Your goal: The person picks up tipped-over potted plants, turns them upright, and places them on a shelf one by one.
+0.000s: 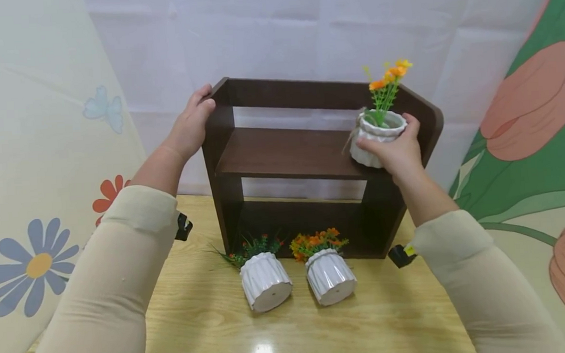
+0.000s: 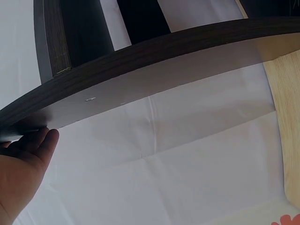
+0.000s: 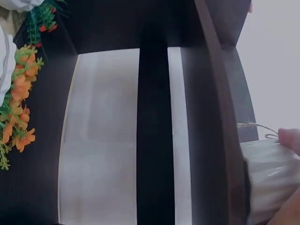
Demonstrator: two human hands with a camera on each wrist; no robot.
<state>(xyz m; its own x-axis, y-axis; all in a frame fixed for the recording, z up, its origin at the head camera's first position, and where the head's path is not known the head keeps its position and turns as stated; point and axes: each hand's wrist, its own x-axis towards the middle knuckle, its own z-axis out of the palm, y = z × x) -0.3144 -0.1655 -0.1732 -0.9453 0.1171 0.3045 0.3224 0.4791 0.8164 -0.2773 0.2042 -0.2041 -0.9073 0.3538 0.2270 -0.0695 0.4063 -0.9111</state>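
Observation:
My right hand (image 1: 398, 148) grips a white ribbed flower pot (image 1: 374, 153) with yellow-orange flowers and a twine bow. It holds the pot at the right end of the upper shelf (image 1: 281, 151), and in the right wrist view the pot (image 3: 269, 176) shows close at the shelf's edge. The dark brown two-tier rack (image 1: 297, 93) stands upright. At its upper left side panel, my left hand (image 1: 190, 122) rests with its fingers on the outer edge. The left wrist view shows that hand (image 2: 23, 164) against the panel's outer face (image 2: 140, 86).
Two more white pots lie tipped on the wooden table (image 1: 209, 329) before the rack, bases toward me: one (image 1: 266, 281) with red-dotted greenery, one (image 1: 330, 275) with orange flowers. A white cloth (image 1: 275, 33) hangs behind. Flower-printed cloths (image 1: 518, 185) flank both sides.

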